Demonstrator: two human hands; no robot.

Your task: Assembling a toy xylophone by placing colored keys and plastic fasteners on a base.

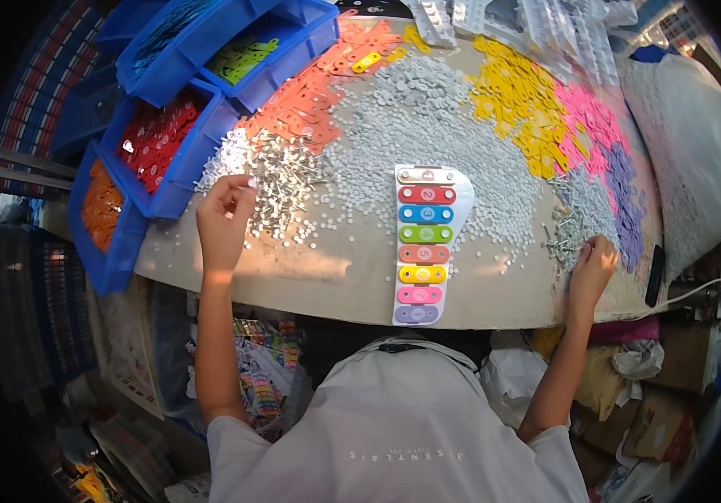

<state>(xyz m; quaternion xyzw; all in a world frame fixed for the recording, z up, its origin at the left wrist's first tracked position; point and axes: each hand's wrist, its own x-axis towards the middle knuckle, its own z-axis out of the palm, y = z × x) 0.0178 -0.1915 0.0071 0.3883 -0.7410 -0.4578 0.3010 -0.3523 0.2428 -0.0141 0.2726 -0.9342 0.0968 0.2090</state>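
A toy xylophone with a white base and a column of coloured bars lies near the table's front edge. White round caps sit on the ends of its upper bars, while the lower bars show small bare holes or pins. To its left, my left hand is closed in a pinch beside a pile of screws mixed with white caps. Whatever it pinches is too small to name. My right hand is also closed, its fingertips at the edge of another screw pile; its fingers hide any held piece.
White caps and grey washers spread across the middle. Loose bars lie in coral, yellow, pink and purple heaps. Blue bins stand at left. Clear plastic trays and a plastic bag border the right side.
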